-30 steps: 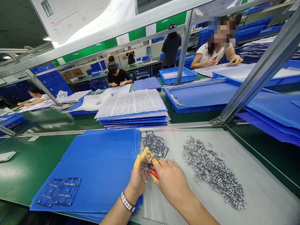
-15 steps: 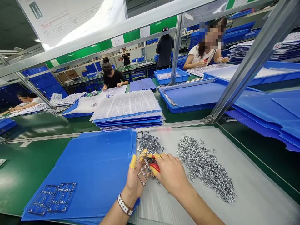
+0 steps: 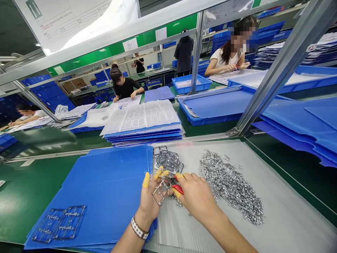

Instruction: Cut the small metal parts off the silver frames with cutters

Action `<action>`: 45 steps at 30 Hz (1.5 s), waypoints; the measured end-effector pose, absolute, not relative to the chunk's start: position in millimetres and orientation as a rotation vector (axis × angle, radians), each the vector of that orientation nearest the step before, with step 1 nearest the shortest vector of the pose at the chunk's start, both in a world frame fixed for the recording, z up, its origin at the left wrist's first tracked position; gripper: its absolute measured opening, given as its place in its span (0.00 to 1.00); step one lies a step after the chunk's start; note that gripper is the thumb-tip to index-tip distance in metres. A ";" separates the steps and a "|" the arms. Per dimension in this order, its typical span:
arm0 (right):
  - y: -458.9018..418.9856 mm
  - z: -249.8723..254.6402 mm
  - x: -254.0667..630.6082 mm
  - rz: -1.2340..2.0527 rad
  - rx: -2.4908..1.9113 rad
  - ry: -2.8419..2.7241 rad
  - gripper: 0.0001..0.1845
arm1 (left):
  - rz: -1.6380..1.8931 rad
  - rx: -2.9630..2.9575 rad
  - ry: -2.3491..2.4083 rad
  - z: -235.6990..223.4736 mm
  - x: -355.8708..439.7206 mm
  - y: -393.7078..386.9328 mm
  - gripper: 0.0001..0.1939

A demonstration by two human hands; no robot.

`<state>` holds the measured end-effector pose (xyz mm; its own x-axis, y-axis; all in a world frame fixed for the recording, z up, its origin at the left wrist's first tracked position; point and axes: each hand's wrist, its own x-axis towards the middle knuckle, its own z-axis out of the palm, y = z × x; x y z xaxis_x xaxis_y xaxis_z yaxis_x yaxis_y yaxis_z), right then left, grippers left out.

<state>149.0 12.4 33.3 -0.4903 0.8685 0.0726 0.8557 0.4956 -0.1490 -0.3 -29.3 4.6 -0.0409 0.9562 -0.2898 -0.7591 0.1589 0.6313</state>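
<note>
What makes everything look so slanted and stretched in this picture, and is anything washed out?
In the head view, a wide lens seems to lean the metal post and bow the green bench, while the left hand and right hand loom large; also in the head view, glare whitens the hanging paper sheet.

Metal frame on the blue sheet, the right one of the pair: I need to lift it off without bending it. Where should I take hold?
Pinch its straight outer rail, away from the other frame, coming from above on the right. It lies flat on the blue sheet, and nothing crowds that side, so that is probably the cleanest hold.
</note>
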 end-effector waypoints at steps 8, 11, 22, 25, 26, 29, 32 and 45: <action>4.3 16.3 152.3 0.138 -1.493 -2.561 0.08 | 1.445 0.256 0.722 6.0 -1.1 -25.1 0.28; 4.2 17.7 151.2 0.143 -1.492 -2.559 0.09 | 1.455 0.278 0.750 5.3 2.5 -26.3 0.28; 5.8 30.1 146.5 0.173 -1.574 -2.654 0.09 | 1.504 0.349 0.892 2.7 7.9 -27.4 0.29; 2.5 30.1 148.3 0.195 -1.577 -2.623 0.09 | 1.523 0.332 0.866 6.5 6.1 -25.3 0.29; 0.7 29.8 148.4 0.202 -1.567 -2.609 0.08 | 1.532 0.321 0.858 7.9 5.8 -24.5 0.29; -4.9 28.4 146.2 0.241 -1.496 -2.578 0.07 | 1.553 0.299 0.847 10.9 5.9 -22.4 0.28; -8.0 27.1 142.9 0.274 -1.449 -2.565 0.10 | 1.564 0.313 0.870 10.2 7.1 -21.6 0.28; -11.5 26.5 135.7 0.239 -1.443 -2.592 0.09 | 1.594 0.363 0.963 2.0 11.8 -23.3 0.29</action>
